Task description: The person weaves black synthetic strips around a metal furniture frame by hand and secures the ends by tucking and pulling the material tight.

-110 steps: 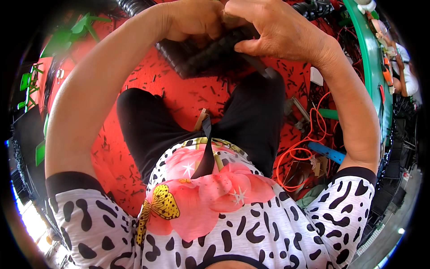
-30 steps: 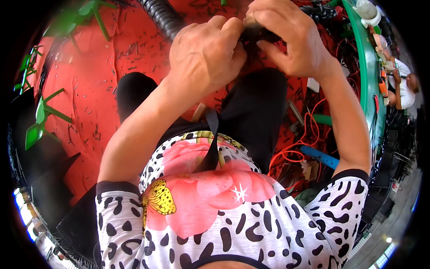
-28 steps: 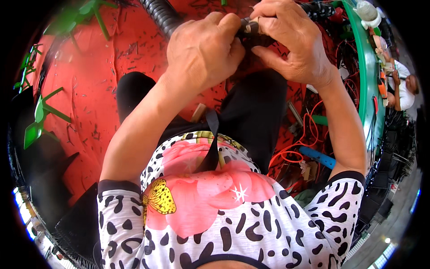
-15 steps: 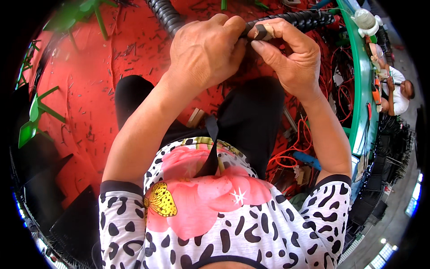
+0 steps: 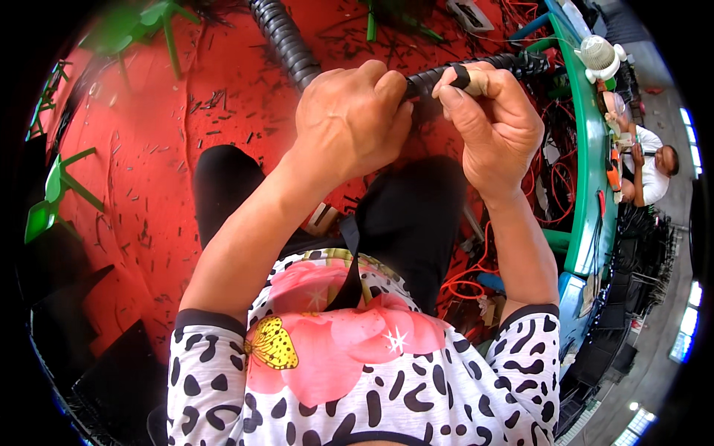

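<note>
A black, spirally wrapped tube [image 5: 286, 44] comes down from the top. A second wrapped length [image 5: 439, 76] stretches right from between my hands. My left hand [image 5: 349, 123] is closed around the tube where these two lengths come together, its back toward me; the fingers' undersides and the join are hidden. Just to the right, my right hand [image 5: 502, 123] pinches a short black strip [image 5: 460, 76] between thumb and index finger. That index finger carries a pale wrapping. Whether the strip is still joined to the tube, I cannot tell.
Black offcuts litter the red floor [image 5: 149, 245]. Green stools [image 5: 56, 186] stand at the left. On the right is a green-edged table [image 5: 587, 171] with a small white fan [image 5: 601, 58], and a person [image 5: 653, 165] in white behind it. Orange-red hoses [image 5: 465, 286] lie below the table.
Both hands and the tube sit slightly lower in the picture. My right hand has drawn a little to the right, away from my left, with the black strip in its pinch.
</note>
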The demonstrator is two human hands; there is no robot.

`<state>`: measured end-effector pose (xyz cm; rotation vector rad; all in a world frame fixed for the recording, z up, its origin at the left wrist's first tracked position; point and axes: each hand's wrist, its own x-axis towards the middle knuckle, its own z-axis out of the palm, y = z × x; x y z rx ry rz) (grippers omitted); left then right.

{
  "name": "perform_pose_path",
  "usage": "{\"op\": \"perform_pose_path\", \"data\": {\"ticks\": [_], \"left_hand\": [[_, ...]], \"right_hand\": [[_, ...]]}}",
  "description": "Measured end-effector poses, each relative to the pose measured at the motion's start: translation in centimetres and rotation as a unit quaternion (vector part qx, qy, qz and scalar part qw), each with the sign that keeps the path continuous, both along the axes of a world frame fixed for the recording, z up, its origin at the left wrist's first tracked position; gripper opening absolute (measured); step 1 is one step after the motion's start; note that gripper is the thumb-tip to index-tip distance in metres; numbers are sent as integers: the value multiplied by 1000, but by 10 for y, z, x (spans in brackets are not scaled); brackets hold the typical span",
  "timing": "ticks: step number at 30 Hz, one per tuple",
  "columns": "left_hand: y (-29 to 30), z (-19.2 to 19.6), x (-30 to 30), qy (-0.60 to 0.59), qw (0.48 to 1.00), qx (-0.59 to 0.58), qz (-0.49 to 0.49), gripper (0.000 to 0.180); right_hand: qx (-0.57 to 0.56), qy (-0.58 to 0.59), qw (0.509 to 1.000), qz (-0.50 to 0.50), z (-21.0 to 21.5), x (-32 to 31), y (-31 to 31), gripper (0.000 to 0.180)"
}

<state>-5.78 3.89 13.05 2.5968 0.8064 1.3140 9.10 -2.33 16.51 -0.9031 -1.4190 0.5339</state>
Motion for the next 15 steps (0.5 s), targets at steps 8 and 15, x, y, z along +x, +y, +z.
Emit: {"op": "perform_pose_path", "data": {"ticks": [8,15], "left_hand": [[-1,-1,-2,-31,999,23,7,21],[1,-3,-7,-42,998,34,10,18]], "right_hand": [[-72,-238,966,-75,31,5,18,26],[23,-436,897,71,52,21,52,23]]}}
